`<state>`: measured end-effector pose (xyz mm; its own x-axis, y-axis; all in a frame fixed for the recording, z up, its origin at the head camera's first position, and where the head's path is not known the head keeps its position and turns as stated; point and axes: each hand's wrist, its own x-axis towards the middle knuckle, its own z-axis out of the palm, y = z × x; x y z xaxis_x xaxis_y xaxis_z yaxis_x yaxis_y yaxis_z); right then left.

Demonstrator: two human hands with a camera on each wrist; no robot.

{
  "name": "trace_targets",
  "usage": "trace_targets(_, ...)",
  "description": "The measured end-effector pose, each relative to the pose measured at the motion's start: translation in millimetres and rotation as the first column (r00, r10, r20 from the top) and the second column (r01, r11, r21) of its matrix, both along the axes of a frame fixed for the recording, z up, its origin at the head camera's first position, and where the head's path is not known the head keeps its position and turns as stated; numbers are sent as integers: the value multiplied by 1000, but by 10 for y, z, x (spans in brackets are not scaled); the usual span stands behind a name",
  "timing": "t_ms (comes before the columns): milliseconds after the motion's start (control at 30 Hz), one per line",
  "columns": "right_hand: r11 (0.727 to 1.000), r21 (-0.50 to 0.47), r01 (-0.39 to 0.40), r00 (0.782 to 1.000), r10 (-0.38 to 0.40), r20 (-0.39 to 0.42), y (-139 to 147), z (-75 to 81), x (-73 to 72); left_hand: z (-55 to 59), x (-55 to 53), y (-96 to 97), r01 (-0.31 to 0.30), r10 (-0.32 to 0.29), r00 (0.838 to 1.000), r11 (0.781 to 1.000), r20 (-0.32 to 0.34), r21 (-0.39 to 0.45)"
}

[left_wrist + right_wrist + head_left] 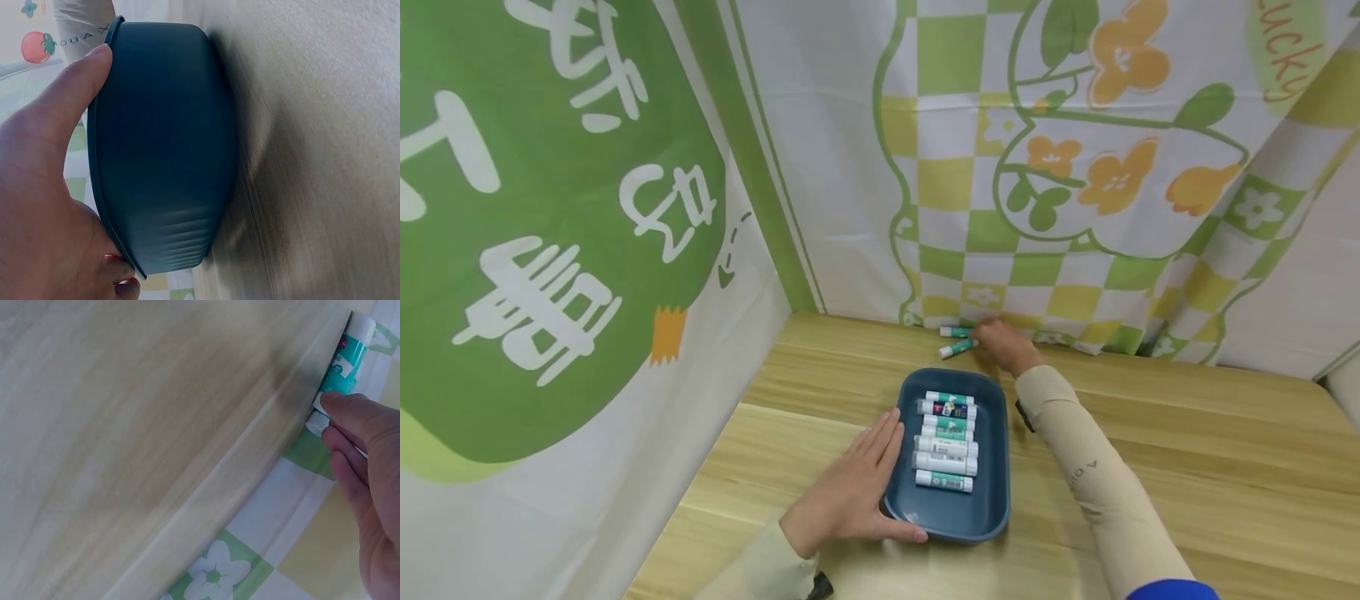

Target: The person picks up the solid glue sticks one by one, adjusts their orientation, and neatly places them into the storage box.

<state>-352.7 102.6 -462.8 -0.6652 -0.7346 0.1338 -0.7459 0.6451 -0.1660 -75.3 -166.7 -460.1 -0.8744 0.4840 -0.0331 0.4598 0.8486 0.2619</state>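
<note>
A dark blue rectangular tub (pixel 955 521) holds a column of several glue sticks (pixel 943 481), most white and teal, one dark-labelled. My left hand (pixel 857 487) rests against the tub's left rim, fingers straight along it, thumb over the near rim. In the left wrist view, the thumb (pixel 94 65) touches the rim of the tub (pixel 165 137). Beyond the tub, my right hand (pixel 1006 346) pinches the end of a teal glue stick (pixel 957 349). Another glue stick (pixel 953 332) lies just behind it. In the right wrist view, thumb and fingers hide part of the glue stick (pixel 344 369).
The tub stands on a wooden table (pixel 1187 450). A patterned curtain (pixel 1037 275) hangs along the table's back edge, close to my right hand. Another cloth with a green print (pixel 572 250) hangs at the left.
</note>
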Motion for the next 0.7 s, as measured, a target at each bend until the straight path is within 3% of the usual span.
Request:
trace_targets(433, 993, 63, 103, 993, -106, 47, -120, 2, -7, -12, -3, 5, -5, 5, 1000, 1000, -2, 5)
trace_targets(567, 992, 46, 114, 993, -115, 35, -107, -70, -22, -14, 3, 8, -7, 7, 1000, 1000, 0, 9)
trace_targets(700, 990, -7, 141, 985, -139, 103, -75, -85, -30, -12, -4, 5, -12, 12, 1000, 1000, 9, 13)
